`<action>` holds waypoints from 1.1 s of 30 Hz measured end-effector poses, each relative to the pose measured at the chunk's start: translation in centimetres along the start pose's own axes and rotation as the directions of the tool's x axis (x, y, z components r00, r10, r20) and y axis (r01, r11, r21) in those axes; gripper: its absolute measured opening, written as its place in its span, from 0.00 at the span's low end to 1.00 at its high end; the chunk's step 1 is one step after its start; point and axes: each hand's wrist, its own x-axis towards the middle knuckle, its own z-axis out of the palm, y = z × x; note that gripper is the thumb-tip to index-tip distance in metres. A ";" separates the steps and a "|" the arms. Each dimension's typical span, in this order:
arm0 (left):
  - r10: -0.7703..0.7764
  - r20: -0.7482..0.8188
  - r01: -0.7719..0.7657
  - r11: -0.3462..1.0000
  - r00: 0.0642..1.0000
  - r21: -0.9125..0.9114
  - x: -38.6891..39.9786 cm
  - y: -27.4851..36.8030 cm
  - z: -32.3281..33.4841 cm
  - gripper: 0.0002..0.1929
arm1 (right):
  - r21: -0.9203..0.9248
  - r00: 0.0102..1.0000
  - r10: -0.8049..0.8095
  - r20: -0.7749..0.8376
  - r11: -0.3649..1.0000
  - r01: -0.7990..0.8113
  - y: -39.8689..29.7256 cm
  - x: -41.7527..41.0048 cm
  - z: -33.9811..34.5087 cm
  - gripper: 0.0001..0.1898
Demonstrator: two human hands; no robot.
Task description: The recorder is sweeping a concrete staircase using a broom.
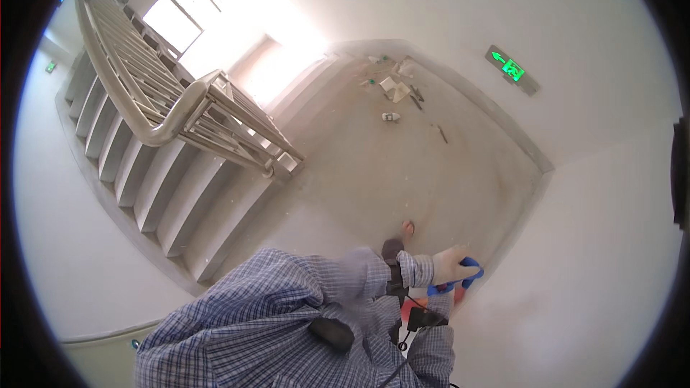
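My left hand, in a pale glove, reaches out at the lower right beside the white wall. Blue material curls around its fingers; I cannot tell whether it is the glove's coating or a held object. Just below, the checked right sleeve ends close to the left hand. My right hand is mostly hidden there, amid blue and red patches. A red item, partly covered by the sleeve, shows beneath the arms. A black box with a cable sits on the right forearm.
A metal stair railing and concrete steps lie to the left. On the landing floor are a small white object, pale flat pieces and dark strips. A foot shows near my arm. A lit exit sign hangs on the wall.
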 end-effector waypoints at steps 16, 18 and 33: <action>0.627 -0.094 -0.549 0.735 0.773 0.397 9.9 19.2 -9.4 0.11 | -0.528 0.989 -0.146 0.019 0.839 0.134 -13.0 19.9 15.1 0.06; 0.673 -0.224 -0.590 0.732 0.705 0.340 9.9 20.0 -11.8 0.10 | -0.580 0.985 -0.171 0.036 0.798 0.160 -13.6 21.3 15.7 0.06; 0.012 -0.596 -0.031 0.999 0.803 -0.021 12.6 15.9 -28.2 0.13 | -0.869 0.954 0.049 0.296 0.430 0.247 -12.3 30.3 27.2 0.09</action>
